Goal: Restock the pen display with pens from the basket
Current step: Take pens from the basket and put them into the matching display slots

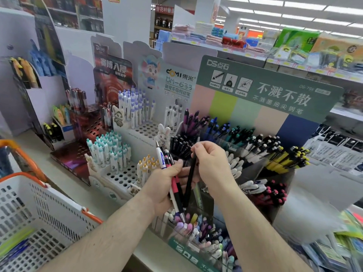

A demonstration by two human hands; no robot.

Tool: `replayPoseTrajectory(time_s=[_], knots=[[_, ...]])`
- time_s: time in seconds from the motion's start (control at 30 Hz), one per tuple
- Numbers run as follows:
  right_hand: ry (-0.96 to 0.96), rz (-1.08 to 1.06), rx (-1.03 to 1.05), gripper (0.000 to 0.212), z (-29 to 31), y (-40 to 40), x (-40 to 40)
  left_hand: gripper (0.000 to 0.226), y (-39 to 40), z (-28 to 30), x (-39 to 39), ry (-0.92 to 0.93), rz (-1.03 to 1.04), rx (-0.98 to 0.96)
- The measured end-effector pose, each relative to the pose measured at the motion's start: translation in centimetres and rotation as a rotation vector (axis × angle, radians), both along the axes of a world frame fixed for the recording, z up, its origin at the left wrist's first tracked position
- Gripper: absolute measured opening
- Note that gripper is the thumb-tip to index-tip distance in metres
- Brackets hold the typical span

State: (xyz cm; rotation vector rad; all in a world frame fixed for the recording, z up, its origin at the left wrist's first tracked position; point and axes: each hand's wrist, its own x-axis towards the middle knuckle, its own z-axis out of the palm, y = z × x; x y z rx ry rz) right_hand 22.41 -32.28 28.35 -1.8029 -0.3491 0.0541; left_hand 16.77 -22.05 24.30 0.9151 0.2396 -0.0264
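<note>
Fingers of the left hand (166,185) curl round a small bunch of mixed pens (172,173), white, red and black. Right hand (211,163) pinches one slim black pen (190,181) just beside that bunch, above the tiered green-backed pen display (255,138). White plastic basket with orange handles (39,213) sits lower left.

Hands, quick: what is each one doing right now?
Left hand: grips a bunch of pens.
Right hand: pinches a single black pen near its top.
</note>
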Motion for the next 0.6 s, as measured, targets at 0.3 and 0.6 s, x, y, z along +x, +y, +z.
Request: replayPoseTrajectory(time_s=[0.3,0.6], knots=[[-0.104,0.290,-0.341,0.016,1.6,-2.3,-1.1,0.017,2.9,0.4,0.0,-0.089,-0.019,-0.107],[-0.075,0.358,-0.519,0.016,2.2,-3.6,-1.5,0.028,3.6,-0.8,-0.2,-0.236,-0.196,-0.283]])
